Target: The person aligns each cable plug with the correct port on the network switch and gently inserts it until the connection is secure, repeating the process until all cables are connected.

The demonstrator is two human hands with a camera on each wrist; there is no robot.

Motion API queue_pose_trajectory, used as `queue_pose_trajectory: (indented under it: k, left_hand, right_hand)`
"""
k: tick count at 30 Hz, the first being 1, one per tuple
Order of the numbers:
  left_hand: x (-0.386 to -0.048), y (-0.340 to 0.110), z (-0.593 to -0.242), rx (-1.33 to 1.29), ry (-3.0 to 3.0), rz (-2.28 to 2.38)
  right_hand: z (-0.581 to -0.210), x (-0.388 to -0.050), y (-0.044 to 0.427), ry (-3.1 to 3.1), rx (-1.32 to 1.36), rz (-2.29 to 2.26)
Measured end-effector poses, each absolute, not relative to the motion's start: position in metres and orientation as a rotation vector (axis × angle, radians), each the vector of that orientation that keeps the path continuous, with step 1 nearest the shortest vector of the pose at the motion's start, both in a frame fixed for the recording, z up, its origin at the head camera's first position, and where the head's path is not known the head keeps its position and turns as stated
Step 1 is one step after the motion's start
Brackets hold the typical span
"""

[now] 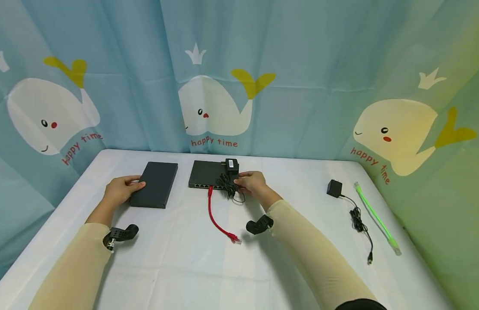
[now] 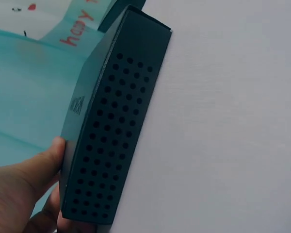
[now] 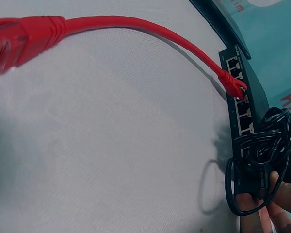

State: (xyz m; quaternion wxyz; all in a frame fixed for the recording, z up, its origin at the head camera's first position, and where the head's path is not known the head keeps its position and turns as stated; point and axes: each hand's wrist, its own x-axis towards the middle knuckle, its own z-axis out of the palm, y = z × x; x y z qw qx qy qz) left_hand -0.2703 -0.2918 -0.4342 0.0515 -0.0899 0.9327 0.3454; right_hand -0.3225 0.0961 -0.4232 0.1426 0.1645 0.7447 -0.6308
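Observation:
At the left of the head view, my left hand point(image 1: 121, 191) grips the near-left side of a flat black box point(image 1: 154, 184). The left wrist view shows rows of vent holes along the box's side, with the thumb over its upper face and the other fingers partly hidden behind. My right hand point(image 1: 258, 187) pinches the right end of a black network switch point(image 1: 204, 170), thumb above and fingers below. A black power adapter point(image 1: 232, 165) with its coiled cord point(image 3: 269, 138) lies on the switch's right part. One end of a red network cable point(image 1: 212, 211) is plugged into a front port.
The red cable's loose plug point(image 1: 234, 238) lies nearer on the white tabletop point(image 1: 185, 267). On the right are a second black adapter point(image 1: 334, 188) with a bundled cord and a bright green network cable point(image 1: 375, 215). A whale-print curtain point(image 1: 309, 120) hangs behind the table.

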Motion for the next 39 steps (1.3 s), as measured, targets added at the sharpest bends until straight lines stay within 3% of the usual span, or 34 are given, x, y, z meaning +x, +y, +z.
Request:
queue_pose_trajectory:
  k: [29, 39]
  left_hand:
    - [-0.166, -0.286, -0.451, -0.221, 2.830, 1.162]
    - [-0.158, -0.282, -0.452, -0.239, 2.827, 1.169]
  right_hand:
    - [-0.421, -0.321, 0.095, 2.152, 0.487, -1.813]
    - [-0.423, -0.323, 0.095, 2.170, 0.472, -1.816]
